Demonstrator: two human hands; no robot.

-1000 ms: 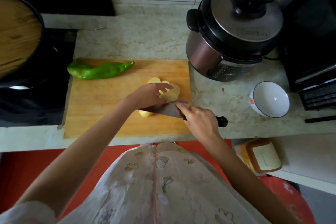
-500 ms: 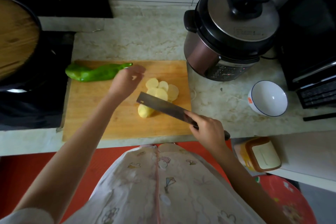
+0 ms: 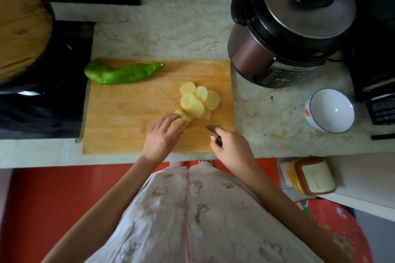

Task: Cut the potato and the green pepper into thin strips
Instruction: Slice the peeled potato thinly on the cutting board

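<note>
Left grip (image 3: 162,137): fingers lying nearly straight on potato (image 3: 184,119) stub, half hiding it.
Right grip (image 3: 233,151): curling round knife (image 3: 211,129), hiding most of it.
Slices (image 3: 199,100): overlapping just beyond stub.
Pepper (image 3: 121,72): lying far left on board (image 3: 128,126).

Dim, soft, slightly blurry indoor light; wide-angle bending at edges, dark left corner

Left hand (image 3: 163,139) back on potato piece (image 3: 184,120); knife (image 3: 211,129) lowered (edge-on now).

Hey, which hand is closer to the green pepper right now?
Left. The left hand touches the potato end, right of the green pepper and closer to you; the right hand, gripping the knife, is farther right.
</note>
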